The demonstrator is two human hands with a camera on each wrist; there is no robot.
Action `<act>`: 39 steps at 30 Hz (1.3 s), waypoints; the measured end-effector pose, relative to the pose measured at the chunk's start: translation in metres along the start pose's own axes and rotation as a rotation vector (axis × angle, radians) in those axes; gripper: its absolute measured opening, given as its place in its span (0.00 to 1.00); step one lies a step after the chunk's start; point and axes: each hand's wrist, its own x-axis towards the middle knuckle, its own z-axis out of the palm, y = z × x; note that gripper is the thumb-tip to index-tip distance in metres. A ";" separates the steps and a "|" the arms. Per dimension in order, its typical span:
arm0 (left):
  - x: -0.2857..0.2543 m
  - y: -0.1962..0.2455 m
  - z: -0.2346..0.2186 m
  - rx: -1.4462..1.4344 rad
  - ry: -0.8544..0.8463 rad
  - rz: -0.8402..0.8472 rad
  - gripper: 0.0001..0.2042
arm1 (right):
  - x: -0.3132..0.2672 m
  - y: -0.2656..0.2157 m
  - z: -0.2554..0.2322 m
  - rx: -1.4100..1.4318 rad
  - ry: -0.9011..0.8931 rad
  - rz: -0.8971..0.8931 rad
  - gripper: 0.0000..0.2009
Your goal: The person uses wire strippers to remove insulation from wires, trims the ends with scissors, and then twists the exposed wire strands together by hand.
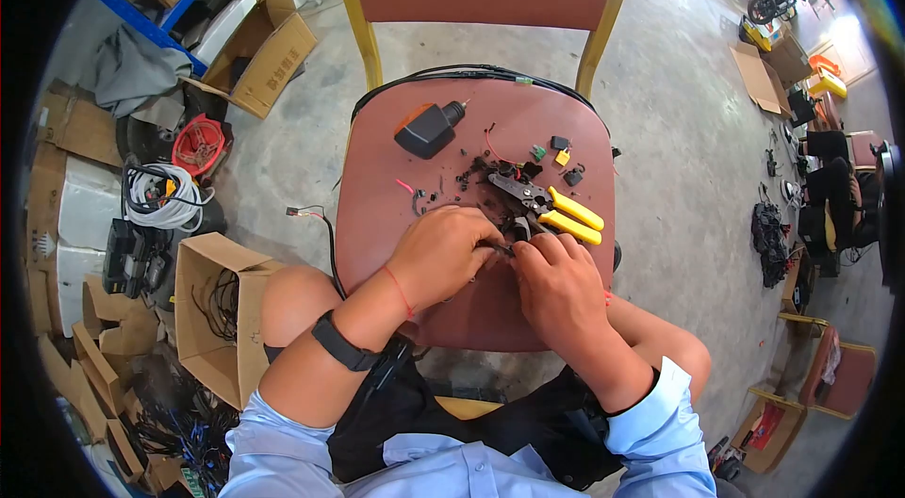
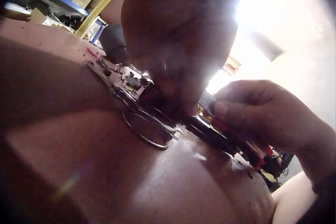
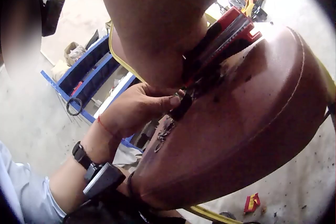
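Over the padded chair seat (image 1: 405, 314), both hands meet fingertip to fingertip at a small black piece (image 3: 182, 106). My left hand (image 1: 438, 253) pinches it between thumb and fingers. Close against it, my right hand (image 1: 561, 286) pinches the piece's other end (image 2: 207, 102); its exact kind I cannot tell. Just beyond the fingers lie wire strippers with yellow handles (image 1: 570, 213). A red-handled tool (image 3: 226, 40) shows beside the right hand, partly covered by it. Below the left hand is a silver metal loop (image 2: 147, 134).
An orange-and-black lamp-like unit (image 1: 429, 130) lies at the seat's far left. Small connectors (image 1: 563, 158) and black scraps are scattered near the strippers. Black cable (image 1: 471, 70) runs along the back edge. An opened cardboard box (image 1: 222, 319) stands at the left knee.
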 end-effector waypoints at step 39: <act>0.000 -0.003 0.004 0.000 0.051 0.049 0.06 | -0.001 0.001 -0.001 0.004 0.058 0.068 0.08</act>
